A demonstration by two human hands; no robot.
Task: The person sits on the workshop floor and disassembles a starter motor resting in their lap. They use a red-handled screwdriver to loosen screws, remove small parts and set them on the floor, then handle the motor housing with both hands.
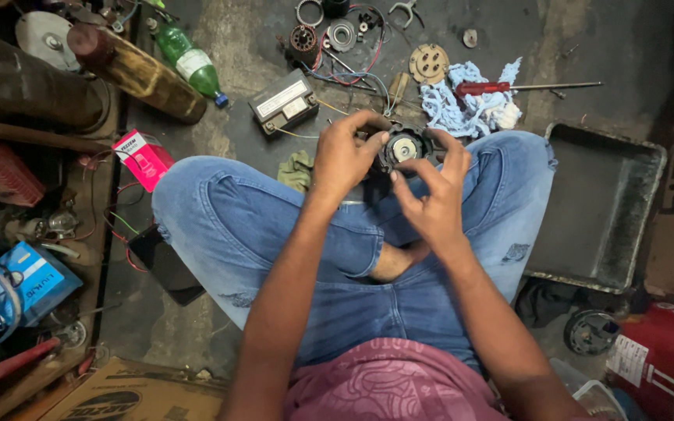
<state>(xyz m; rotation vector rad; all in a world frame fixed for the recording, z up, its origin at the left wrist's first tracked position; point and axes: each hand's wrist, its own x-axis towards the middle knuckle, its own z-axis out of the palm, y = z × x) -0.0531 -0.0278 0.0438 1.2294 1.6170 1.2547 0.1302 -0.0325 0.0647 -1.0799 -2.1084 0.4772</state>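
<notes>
Head view is looking straight down on a person sitting cross-legged on a grimy floor, jeans (pixel 274 226) filling the middle of the picture. Both hands are meeting over the knees around a small round motor part (pixel 401 148), black with a pale disc at its centre. The left hand (pixel 345 156) is gripping its left edge, thumb and fingers curled closed around the rim. The right hand (pixel 434 191) is cupping it from the right and below, fingers half bent, fingertips pressing the housing; whether they are clamping hard or only steadying, I cannot tell.

To me the part is looking compact and rigid, metal and hard plastic, probably heavier than its size suggests and likely a bit greasy given the surroundings. The outer rim seems the safest hold; the pale centre and any thin wires trailing off it are looking like the delicate bits.

Around the person, a red-handled screwdriver (pixel 501 87) is lying across a blue-white rag (pixel 466 109) just beyond the knees. A small black battery (pixel 284 101) is sitting to the left of that, a green bottle (pixel 190 62) further off, a pink box (pixel 142 158) beside the left knee, and a dirty metal tray (pixel 598 206) on the right.
</notes>
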